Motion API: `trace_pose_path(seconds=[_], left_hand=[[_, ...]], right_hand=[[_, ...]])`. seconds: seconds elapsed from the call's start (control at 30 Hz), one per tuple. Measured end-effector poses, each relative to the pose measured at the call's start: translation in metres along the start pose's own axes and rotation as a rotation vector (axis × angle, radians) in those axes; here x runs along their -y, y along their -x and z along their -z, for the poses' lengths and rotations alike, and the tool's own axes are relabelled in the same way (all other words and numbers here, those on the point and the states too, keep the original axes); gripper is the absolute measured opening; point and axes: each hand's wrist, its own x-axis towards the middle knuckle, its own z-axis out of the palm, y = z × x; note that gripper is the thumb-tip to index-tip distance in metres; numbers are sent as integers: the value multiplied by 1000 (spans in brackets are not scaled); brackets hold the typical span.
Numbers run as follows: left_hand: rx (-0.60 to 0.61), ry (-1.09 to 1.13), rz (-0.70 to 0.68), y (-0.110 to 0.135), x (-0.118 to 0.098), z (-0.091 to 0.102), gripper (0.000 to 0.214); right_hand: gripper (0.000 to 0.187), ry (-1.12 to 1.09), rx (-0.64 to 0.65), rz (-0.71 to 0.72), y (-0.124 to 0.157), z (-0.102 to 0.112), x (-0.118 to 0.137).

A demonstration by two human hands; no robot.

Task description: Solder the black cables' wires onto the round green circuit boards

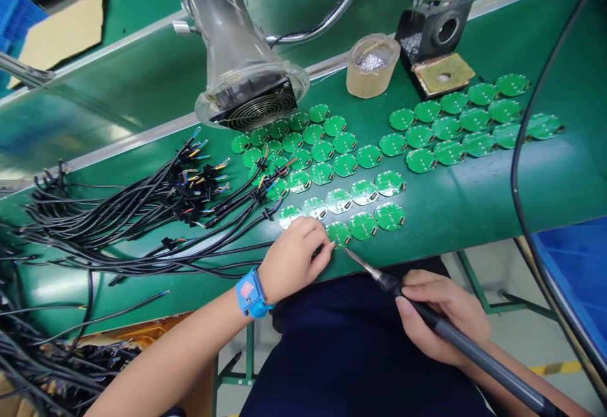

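My left hand (294, 254), with a blue wrist strap (251, 293), is closed in a pinch on the end of a black cable, mostly hidden by the fingers. Its fingertips meet the lower left edge of a round green circuit board (338, 233) in the front row. My right hand (443, 316) is wrapped round a soldering iron (455, 335). The iron's tip points left, close to that board's lower edge; whether it touches is unclear. More green boards (363, 226) lie in rows beyond both hands.
Black cables (123, 202) with bared coloured wires spread over the left of the green table. A fume extractor (237, 43) hangs above the boards. Behind them stand a tape-roll cup (372, 66) and an iron stand with a sponge (443, 76). A black cord (516, 170) crosses the right side.
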Motion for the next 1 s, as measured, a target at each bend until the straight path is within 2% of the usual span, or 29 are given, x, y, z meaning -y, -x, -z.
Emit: trace_pose_path(seconds=[0.17,0.37,0.77,1.0], left_hand=[[-33,-90,-7,3,-2,-5,15],[-51,40,-22,2,-4,-2,10],[-143,-95,-19,4,-2,-13,12],[-158,-136,-31,4,-2,-14,13]], right_hand=[[24,51,-11,20,-4,-3,1],[25,15,-19,7,1,0,-1],[20,108,9,5,-4,-5,0],[19,162,22,70,-2,-8,2]])
